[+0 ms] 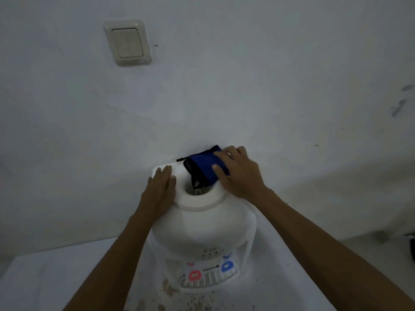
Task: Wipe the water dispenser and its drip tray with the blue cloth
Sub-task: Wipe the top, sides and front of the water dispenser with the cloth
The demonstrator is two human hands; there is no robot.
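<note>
The white water dispenser [202, 223] stands upright. The black-edged blue cloth [203, 167] lies bunched on its top rim, and the slatted drip tray [202, 286] sits at its foot.

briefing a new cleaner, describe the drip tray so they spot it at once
Find the white water dispenser on the table by the wall. At its foot, below the red lever and blue lever, sits the drip tray, the only part with a slotted grille.

L hand [160, 182]: bare, centre-left of frame, skin to wrist.
R hand [239, 173]: bare, mid-frame, knuckles showing.
L forearm [125, 243]: bare, lower left, skin right to bottom edge.
R forearm [325, 250]: bare, lower right, skin to corner.
</note>
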